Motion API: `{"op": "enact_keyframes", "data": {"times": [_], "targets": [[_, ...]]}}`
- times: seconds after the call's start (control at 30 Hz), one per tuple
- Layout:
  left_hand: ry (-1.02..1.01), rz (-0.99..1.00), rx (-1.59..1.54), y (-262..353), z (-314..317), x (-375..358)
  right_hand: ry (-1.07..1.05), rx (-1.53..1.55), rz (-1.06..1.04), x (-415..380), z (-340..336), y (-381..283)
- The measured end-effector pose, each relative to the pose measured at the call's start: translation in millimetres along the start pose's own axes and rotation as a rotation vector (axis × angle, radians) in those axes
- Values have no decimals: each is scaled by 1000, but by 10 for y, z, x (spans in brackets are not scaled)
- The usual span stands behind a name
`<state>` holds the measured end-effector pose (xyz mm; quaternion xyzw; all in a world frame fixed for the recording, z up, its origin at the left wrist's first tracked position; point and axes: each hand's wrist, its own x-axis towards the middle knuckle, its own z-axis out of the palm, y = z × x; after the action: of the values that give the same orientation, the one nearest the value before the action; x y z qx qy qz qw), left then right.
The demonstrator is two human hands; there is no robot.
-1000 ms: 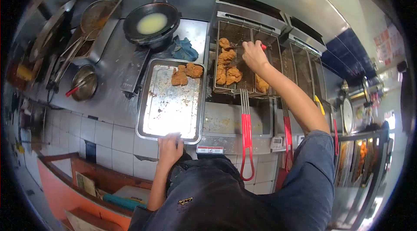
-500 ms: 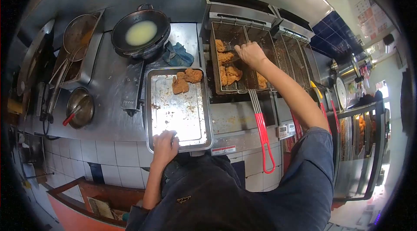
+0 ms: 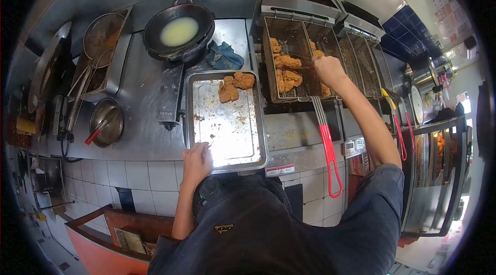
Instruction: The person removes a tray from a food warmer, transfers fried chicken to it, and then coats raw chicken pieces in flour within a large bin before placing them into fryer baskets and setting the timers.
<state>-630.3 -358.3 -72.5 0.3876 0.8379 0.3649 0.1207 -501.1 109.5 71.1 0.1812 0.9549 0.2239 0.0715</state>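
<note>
My left hand (image 3: 197,165) grips the near left corner of a metal tray (image 3: 227,156). Fried pieces (image 3: 229,90) lie at the tray's far end. Over the wire fryer baskets (image 3: 297,98), my right hand (image 3: 330,72) is closed, its fingers bunched around something thin and dark that reaches left to a browned fried piece (image 3: 288,61); what it holds is too small to make out. Other fried pieces (image 3: 289,79) rest in the left basket, and some show partly behind my right hand in the neighbouring one.
A black wok (image 3: 179,32) with pale yellow liquid sits behind the tray, a blue cloth (image 3: 225,57) beside it. A metal bowl (image 3: 107,122) with a red-handled tool is at left. A red basket handle (image 3: 329,161) juts over the front edge.
The view has shifted a little. My right hand has moved right and slightly nearer over the baskets. My left hand stays at the tray's corner.
</note>
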Motion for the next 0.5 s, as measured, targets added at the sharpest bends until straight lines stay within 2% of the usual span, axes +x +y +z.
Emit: {"op": "enact_keyframes", "data": {"times": [0.1, 0.2, 0.3, 0.4, 0.5], "targets": [[18, -9, -4, -42, -22, 1, -21, 47, 24, -160, -114, 119], [13, -57, -15, -53, -40, -5, 76, 127, 87, -357, -331, 215], [51, -53, -36, -89, -34, -37, 60, 211, 146, -619, -912, 204], [57, -100, -65, -88, -66, -66, 121, 270, 82, -819, -1340, 148], [68, -109, -114, -260, -16, -94, 36, 365, 36, -830, -1687, -123]]}}
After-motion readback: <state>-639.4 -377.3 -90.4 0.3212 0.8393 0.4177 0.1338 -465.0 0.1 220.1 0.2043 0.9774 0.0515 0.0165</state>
